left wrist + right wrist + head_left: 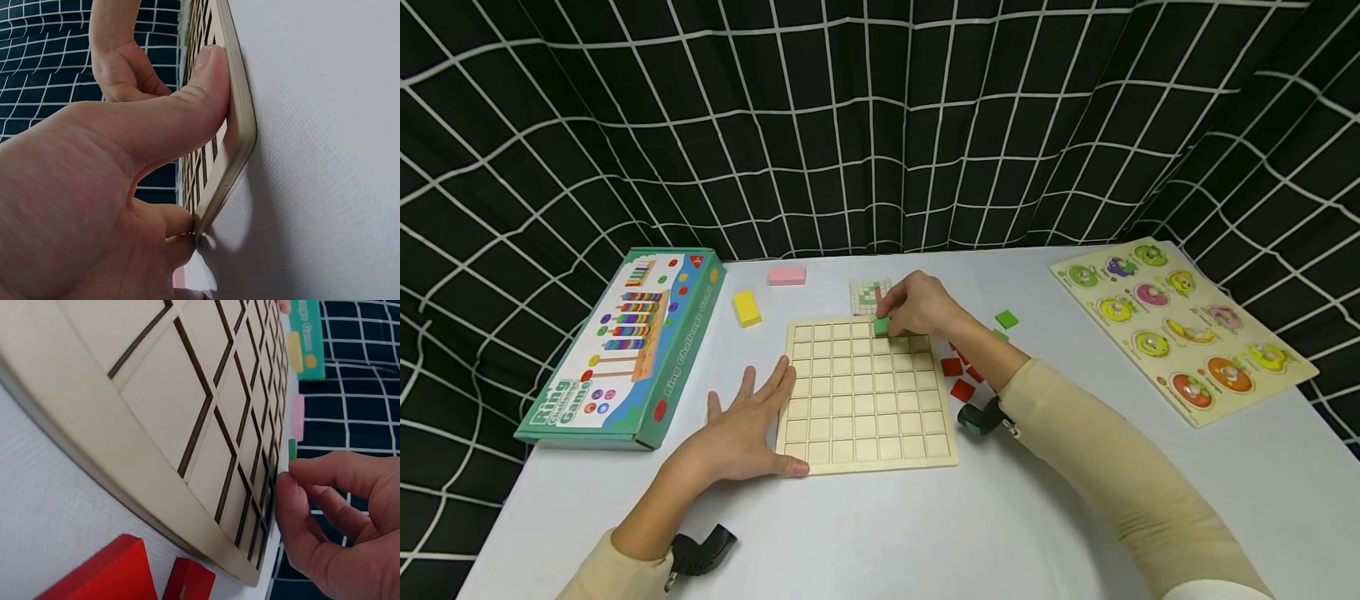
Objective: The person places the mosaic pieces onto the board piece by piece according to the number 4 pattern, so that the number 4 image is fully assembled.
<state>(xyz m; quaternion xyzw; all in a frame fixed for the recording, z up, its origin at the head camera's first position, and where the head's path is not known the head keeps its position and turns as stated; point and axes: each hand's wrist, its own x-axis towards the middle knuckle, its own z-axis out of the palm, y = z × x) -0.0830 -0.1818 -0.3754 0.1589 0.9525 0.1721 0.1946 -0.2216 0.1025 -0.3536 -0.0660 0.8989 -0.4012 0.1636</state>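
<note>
Right hand (920, 307) at the far edge of the wooden grid board (865, 396), fingertips pinched on a green square tile (882, 326) over the top row. Left hand (747, 429) laid flat, fingers straight, against the board's near left corner, thumb (209, 81) pressed on its edge. Red tiles (957, 377) and more green tiles (1006, 319) scattered just right of the board on the white table (925, 533). Pattern card (869, 295) just behind the board.

Light: bright, even, from overhead | Shadows: soft, short, under hands on bench (925, 533) | Glare: none | Distortion: head view bows at 9 and 3 o'clock edges | Focus: wrist views soft on nearest skin
</note>
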